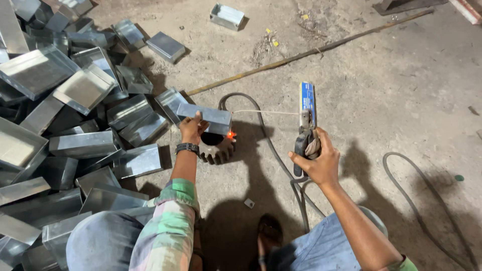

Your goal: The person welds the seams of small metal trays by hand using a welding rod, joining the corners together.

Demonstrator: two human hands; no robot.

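**Sheet-metal box on a gear, welding holder at the ready**

Left hand point(192, 128): centre of frame, clamped on a grey sheet-metal box point(205, 118), holding it over a dark toothed gear point(217, 149) that lies on the floor. A black wristwatch point(187, 148) sits on the wrist; the sleeve is plaid.

Right hand point(316, 160): right of centre, closed around an electrode holder point(305, 135) with a blue-faced top. A thin welding rod point(266, 112) runs left from it to the box; an orange glowing spot point(231, 134) shows at the box's lower right corner, above the gear.

Handling note: the tack likely goes best with the box held steady against the gear, fingers kept well away from the glow, and the rod tip kept steady on the seam.

Surroundings: black cable point(273, 150) loops from the holder across the floor. Pile of similar metal boxes point(75, 115), left half of frame. Long rusty rod point(311, 52), upper centre. Floor point(401, 100): bare, dusty concrete, scattered debris.
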